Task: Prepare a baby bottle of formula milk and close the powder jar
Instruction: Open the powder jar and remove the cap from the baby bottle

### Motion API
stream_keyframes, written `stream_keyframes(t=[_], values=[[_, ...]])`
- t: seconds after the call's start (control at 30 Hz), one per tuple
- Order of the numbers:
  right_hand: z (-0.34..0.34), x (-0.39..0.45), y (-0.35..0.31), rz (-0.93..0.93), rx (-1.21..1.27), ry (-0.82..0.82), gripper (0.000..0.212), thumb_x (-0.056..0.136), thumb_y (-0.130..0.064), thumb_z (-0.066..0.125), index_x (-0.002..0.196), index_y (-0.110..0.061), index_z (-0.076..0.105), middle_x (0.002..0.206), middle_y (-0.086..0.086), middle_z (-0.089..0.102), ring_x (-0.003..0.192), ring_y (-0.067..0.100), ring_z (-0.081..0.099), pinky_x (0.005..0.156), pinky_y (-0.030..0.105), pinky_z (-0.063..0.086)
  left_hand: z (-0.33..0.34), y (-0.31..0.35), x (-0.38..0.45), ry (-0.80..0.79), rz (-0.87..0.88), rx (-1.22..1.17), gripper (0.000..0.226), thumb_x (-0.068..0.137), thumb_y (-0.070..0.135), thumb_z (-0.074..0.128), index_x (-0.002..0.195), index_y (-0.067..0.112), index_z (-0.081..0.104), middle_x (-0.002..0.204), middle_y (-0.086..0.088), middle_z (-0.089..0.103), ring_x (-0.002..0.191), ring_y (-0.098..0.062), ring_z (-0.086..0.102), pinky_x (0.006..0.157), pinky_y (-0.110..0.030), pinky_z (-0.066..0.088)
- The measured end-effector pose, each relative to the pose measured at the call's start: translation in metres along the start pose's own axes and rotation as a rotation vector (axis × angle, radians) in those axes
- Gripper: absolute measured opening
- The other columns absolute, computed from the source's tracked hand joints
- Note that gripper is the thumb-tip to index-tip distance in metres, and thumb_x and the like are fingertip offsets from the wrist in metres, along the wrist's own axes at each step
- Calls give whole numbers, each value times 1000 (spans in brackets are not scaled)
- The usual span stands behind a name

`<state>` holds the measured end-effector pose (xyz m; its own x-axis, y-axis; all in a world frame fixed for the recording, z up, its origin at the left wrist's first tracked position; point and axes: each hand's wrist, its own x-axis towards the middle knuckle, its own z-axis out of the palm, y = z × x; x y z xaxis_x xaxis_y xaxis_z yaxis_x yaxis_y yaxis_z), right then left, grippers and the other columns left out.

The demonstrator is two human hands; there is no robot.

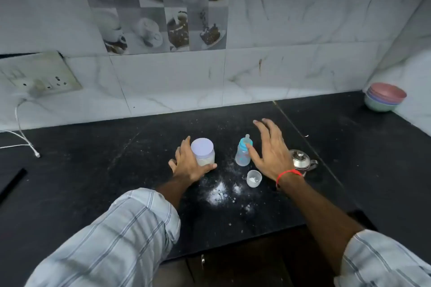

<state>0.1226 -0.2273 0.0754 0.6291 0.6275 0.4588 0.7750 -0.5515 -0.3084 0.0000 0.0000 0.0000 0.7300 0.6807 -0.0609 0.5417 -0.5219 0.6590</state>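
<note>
The left hand (190, 165) wraps around the jar (202, 152), whose lid is on. The right hand (268, 150) is spread wide, holding nothing, just beside the bottle (242, 152) on the table (116, 170). It should grab the bottle gently, missing the little cup (254, 178) and spilled powder (218, 192).

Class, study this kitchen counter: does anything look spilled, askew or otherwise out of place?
Yes. White powder is spilled in patches on the black counter, in front of the powder jar and baby bottle, beside the small cup. Both stand upright and capped.
</note>
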Motion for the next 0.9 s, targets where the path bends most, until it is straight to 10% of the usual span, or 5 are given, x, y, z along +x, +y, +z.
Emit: stream_keyframes(t=[0.3,0.5,0.9], values=[[32,2,-6,-26,183,-261,35,98,-32,55,133,-24,57,129,-1,53,111,23,60,85,45,57,34,5,3,120,-40,-257,104,58,49,97,144,23,42,144,-3,49,135,-23,49,114,-52,39],[53,30,-34,56,250,-668,79,88,-75,51,153,-35,32,147,1,42,131,26,52,108,44,44,38,16,-47,80,178,-285,97,57,53,80,144,28,46,135,2,39,120,13,46,96,-27,53],[55,57,-34,-334,440,-817,67,90,-64,62,145,-33,40,129,-4,47,118,19,54,104,43,46,-15,24,-63,63,168,-70,101,60,53,92,146,39,41,135,20,56,124,-7,54,104,-36,51]])
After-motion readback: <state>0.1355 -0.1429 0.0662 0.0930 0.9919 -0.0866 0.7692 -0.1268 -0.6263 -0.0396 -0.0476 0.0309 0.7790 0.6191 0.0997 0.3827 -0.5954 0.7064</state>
